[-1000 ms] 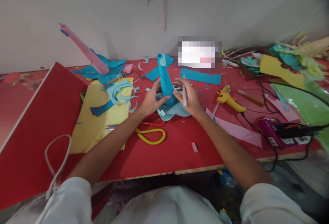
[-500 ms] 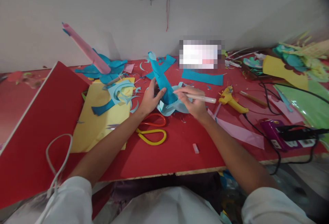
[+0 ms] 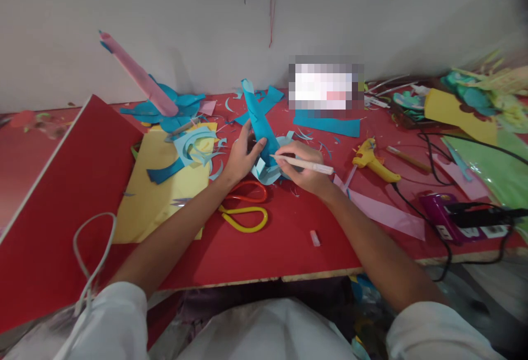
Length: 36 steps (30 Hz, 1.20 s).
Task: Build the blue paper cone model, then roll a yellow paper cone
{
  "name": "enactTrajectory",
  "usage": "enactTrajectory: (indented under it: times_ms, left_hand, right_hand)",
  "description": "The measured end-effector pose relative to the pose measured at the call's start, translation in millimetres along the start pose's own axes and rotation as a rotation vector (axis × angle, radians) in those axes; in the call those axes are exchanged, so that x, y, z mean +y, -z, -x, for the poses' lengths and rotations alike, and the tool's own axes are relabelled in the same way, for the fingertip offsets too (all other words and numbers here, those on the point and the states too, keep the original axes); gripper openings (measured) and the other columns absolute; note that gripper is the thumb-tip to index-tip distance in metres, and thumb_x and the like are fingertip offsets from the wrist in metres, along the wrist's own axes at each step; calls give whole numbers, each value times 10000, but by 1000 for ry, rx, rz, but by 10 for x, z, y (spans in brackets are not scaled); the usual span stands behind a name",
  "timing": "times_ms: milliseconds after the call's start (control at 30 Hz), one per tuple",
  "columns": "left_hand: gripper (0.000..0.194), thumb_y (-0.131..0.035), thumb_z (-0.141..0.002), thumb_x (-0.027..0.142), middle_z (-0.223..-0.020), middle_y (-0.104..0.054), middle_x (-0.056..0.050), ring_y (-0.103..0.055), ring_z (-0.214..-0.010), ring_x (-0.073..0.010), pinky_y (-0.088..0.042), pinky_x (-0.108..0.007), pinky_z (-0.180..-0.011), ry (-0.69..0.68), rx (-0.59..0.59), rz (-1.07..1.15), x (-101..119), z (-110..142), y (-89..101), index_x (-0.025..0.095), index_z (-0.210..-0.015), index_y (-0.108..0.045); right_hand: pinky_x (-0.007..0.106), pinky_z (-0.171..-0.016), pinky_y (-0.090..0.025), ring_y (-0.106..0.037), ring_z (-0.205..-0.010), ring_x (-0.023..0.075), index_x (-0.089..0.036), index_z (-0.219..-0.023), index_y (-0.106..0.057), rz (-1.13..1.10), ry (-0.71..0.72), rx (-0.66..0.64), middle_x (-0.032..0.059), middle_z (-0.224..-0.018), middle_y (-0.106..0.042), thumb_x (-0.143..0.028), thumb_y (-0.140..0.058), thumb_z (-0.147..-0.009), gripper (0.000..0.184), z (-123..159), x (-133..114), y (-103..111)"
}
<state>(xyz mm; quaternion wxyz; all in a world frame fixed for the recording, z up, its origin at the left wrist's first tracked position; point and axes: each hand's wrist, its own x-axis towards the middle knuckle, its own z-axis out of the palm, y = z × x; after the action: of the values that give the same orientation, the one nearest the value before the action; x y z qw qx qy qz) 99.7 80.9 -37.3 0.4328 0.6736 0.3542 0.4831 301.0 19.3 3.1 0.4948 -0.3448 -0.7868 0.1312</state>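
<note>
My left hand (image 3: 244, 156) is closed round the lower left side of a blue paper tube (image 3: 258, 116), which stands tilted to the left. Pinched in my right hand (image 3: 304, 165) is a white pen (image 3: 311, 165), its tip at the tube's lower end. Pale blue curved paper (image 3: 271, 176) surrounds the tube's base, with a small folded tab sticking up beside my left thumb. Scissors with one red and one yellow handle (image 3: 247, 230) lie near my left wrist, their blades partly under my forearm.
A yellow glue gun (image 3: 373, 163) with a black cord lies to the right, near a pink paper strip (image 3: 383, 214) and a purple box (image 3: 443, 217). At left are yellow sheets (image 3: 157, 195), a raised red board (image 3: 70, 200) and a pink tube (image 3: 140, 76) on blue petals.
My right hand and the pen have moved slightly left and down, bringing the tip lower on the blue tube. My left hand keeps its hold; the whole view has shifted slightly.
</note>
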Motion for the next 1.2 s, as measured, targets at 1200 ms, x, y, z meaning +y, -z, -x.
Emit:
enactTrajectory:
  times_ms: [1200]
  left_hand:
    - [715,-534,-996,657,-971,-701,-71,-698,-868,-231,-572,-374,-831,29,-34,-71,-41,17,11,220,-1552,-424]
  right_hand:
    - [321,-732,-573,-700,-770,189,-252,-1019,-628,140,21,59,37,-878,-739,-272,-578,-990,61,73,88,-37]
